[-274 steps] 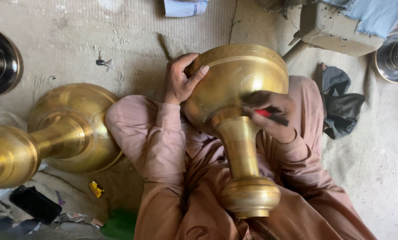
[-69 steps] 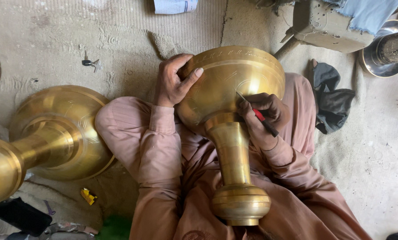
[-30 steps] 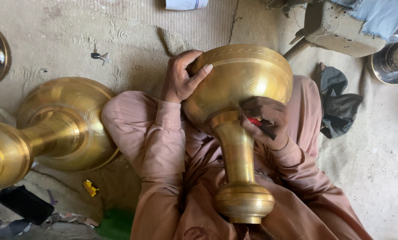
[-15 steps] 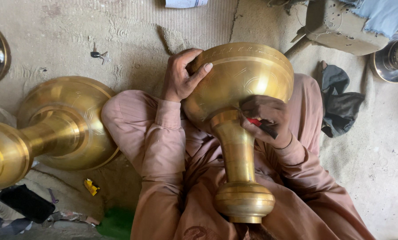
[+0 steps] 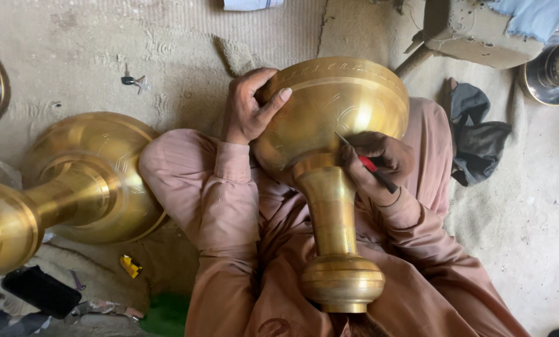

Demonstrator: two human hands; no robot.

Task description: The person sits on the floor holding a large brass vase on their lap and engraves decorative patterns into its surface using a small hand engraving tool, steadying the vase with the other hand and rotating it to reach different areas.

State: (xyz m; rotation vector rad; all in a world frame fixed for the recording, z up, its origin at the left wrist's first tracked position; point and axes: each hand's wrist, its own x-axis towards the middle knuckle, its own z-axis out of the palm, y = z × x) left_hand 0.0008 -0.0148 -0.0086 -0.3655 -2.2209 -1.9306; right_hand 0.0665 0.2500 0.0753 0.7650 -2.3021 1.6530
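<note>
1. One view only, the head camera looking down on a person seated on the floor [image 5: 529,249], with a large brass goblet-shaped vessel [image 5: 332,118] lying across the lap: bowl away from the body, round foot near the bottom edge of the picture.
2. Left hand [image 5: 248,109]: its grip is closed on the vessel's bowl, fingers curled over the rim side and thumb pressed on the wall, steadying it.
3. Right hand [image 5: 379,156]: its grip is closed around a thin tool with a red handle [image 5: 372,165]. The metal tip touches the bowl's lower wall, just above the stem.
4. Progress, as a judgement: the bowl already carries a band of fine marks below the rim and faint curved lines on the wall, so part of the surface appears worked. The stem and foot look plain, and the area beside the tip seems unfinished. How much lies on the hidden far side cannot be told.
5. Surroundings: a second brass vessel [image 5: 86,181] lies on its side just beside the left sleeve. A dark cloth [image 5: 476,134] lies on the floor to the right, and a steel bowl [image 5: 551,68] sits at the upper right corner.
</note>
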